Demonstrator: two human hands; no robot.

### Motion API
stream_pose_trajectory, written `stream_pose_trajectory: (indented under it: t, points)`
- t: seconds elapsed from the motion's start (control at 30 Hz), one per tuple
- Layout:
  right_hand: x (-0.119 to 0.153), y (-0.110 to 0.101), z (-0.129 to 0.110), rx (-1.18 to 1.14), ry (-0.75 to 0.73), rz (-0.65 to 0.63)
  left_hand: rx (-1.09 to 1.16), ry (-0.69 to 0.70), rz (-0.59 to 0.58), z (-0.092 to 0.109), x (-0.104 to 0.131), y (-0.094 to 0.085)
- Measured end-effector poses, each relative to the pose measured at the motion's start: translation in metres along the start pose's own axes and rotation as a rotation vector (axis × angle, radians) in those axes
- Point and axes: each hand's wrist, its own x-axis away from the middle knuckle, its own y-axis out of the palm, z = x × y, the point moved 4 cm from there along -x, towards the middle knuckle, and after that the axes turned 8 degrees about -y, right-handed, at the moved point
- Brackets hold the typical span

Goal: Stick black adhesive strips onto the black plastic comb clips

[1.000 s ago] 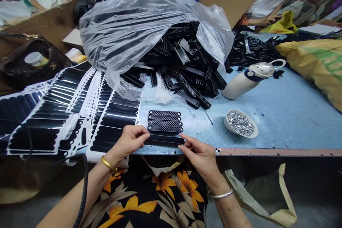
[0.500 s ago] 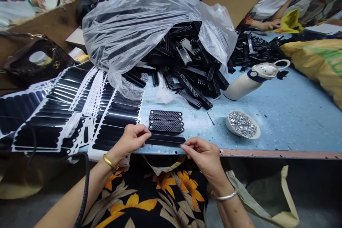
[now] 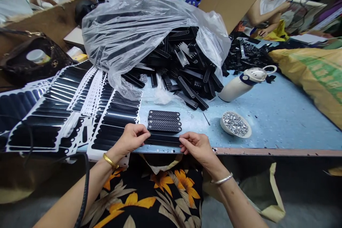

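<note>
A black strip with a smooth face [image 3: 164, 140] lies level along the table's front edge, between my two hands. The thumb and fingertips of my left hand [image 3: 132, 137] are pinched at its left end. At its right end, my right hand [image 3: 196, 146] has thumb and fingers closed on it. Just behind the strip, several black pieces with a lattice pattern and a silvery dot at the ends [image 3: 164, 121] lie side by side in a neat block. Left of my left hand are white sheets of black round-ended strip stickers [image 3: 114, 117].
A clear plastic bag [image 3: 117, 25] spills black toothed pieces [image 3: 187, 82] behind. To the right are a bowl of small metal parts [image 3: 235, 124], a leaning white bottle [image 3: 237, 85] and a yellow sack [image 3: 315, 74]. A brown handbag [image 3: 18, 60] sits left. Two people work farther back.
My right hand has shifted slightly left and up, and its fingers now close over the strip's right end. My left hand keeps its pinch. The view has turned a little rightward.
</note>
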Motion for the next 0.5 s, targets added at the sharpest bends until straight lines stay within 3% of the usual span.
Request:
stream_pose_trajectory:
  t: [0.13, 0.27, 0.4, 0.5]
  points:
    - [0.004, -0.006, 0.004, -0.066, -0.072, -0.049, -0.039, 0.032, 0.001, 0.003, 0.001, 0.001]
    - [0.009, -0.01, 0.005, 0.086, -0.286, 0.046, -0.151, 0.14, -0.01, 0.01, 0.003, 0.0]
    - [0.014, -0.007, -0.001, 0.339, -0.536, 0.13, -0.379, 0.387, 0.171, 0.023, 0.015, -0.002]
    - [0.014, -0.007, -0.002, 0.401, -0.585, 0.148, -0.531, 0.639, 0.329, 0.04, 0.032, 0.006]
